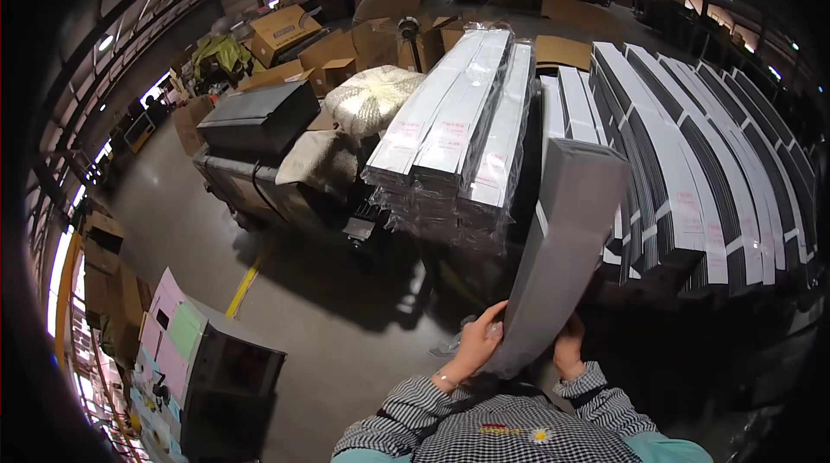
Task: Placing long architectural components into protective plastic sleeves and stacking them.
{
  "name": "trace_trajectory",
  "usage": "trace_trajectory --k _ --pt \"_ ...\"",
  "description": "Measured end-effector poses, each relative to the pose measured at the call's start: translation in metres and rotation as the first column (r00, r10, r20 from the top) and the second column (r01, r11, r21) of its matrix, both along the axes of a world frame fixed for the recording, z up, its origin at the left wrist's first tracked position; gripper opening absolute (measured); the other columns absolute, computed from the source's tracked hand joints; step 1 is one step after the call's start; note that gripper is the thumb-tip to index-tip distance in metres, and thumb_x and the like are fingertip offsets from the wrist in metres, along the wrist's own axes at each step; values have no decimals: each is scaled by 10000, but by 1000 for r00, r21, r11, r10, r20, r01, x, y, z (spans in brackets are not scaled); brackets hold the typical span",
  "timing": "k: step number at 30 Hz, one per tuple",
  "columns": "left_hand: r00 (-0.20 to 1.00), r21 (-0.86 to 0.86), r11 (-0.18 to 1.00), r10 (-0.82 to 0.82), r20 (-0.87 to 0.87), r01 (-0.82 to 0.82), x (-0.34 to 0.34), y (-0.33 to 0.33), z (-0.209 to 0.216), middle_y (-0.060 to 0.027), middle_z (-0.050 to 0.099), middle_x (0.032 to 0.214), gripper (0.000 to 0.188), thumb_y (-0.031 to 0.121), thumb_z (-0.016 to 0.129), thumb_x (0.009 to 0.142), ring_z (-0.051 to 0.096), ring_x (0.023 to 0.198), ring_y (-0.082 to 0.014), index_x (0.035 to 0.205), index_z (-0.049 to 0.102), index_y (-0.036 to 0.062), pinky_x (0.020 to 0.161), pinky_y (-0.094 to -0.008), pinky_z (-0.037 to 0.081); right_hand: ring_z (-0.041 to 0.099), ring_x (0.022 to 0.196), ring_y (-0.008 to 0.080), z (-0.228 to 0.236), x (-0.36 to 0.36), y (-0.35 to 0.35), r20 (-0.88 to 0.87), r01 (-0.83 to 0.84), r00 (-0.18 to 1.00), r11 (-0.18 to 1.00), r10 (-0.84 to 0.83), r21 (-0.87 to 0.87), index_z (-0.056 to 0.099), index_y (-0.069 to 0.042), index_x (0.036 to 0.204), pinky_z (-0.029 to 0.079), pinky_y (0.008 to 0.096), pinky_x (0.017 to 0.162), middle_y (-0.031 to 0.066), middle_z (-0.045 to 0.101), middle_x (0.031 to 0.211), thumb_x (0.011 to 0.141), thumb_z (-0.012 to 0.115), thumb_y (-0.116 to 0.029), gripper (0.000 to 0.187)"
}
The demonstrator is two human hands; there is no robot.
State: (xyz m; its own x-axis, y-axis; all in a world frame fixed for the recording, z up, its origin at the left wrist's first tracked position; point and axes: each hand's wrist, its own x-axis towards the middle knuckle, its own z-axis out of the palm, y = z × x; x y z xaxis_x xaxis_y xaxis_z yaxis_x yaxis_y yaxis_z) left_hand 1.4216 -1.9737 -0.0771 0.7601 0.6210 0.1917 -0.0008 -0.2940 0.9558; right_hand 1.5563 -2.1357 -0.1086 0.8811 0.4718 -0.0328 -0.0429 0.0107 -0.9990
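A long grey bundle (558,255), box-shaped and seemingly made of stacked flat strips, stands tilted in front of me with its far end raised. My left hand (477,344) grips its left side near the lower end, thumb on the side face. On the opposite side my right hand (568,349) holds it, the fingers partly hidden behind the bundle. Crumpled clear plastic (450,347) shows beside my left hand. Just beyond the bundle lie plastic-wrapped stacks of long white-topped strips (458,117).
More banded stacks of long dark and white strips (692,178) fill the right side. To the left are a dark grey box (259,117), a white wrapped bundle (372,98) and cardboard boxes (285,31). A fan (408,29) stands behind. A dark cabinet (233,376) with papers sits lower left.
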Motion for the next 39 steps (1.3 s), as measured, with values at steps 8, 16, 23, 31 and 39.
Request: trace_trajectory --k 8,16,23,31,39 --pt "969 98 992 98 -226 -77 -68 -18 -62 -242 598 719 619 51 607 861 634 633 -372 1438 504 247 632 -417 491 586 916 116 -72 -43 -18 14 -96 995 988 95 121 582 1 1151 485 287 846 40 641 995 1017 553 -214 256" --pt "987 122 992 43 -154 -25 -59 3 10 -130 700 856 383 36 570 891 647 671 -242 1266 627 93 651 -345 505 474 595 40 31 -33 10 12 -181 983 983 182 -42 538 -52 944 382 210 533 -28 508 703 929 613 -8 88" --pt "570 -291 734 -157 807 614 -111 19 158 -60 589 662 46 56 629 943 478 493 -75 920 598 31 468 -242 377 522 1174 193 125 -85 3 -14 -419 860 721 511 551 433 -70 1400 423 356 1027 87 543 1246 960 623 -148 486" --pt "197 -115 762 -16 980 638 -116 66 270 35 494 727 272 178 451 1068 440 514 -21 1331 518 161 436 -218 401 562 1144 235 -43 -121 36 239 -506 849 856 472 109 534 -26 1315 462 395 995 135 590 1225 741 849 -189 674" --pt "698 -654 744 542 468 -139 -83 195 99 -95 702 1091 318 48 585 972 619 859 -82 1281 595 -26 758 -223 495 602 1040 219 117 121 127 247 -30 969 983 -16 182 439 97 1328 527 338 863 163 583 1242 931 706 -260 597"
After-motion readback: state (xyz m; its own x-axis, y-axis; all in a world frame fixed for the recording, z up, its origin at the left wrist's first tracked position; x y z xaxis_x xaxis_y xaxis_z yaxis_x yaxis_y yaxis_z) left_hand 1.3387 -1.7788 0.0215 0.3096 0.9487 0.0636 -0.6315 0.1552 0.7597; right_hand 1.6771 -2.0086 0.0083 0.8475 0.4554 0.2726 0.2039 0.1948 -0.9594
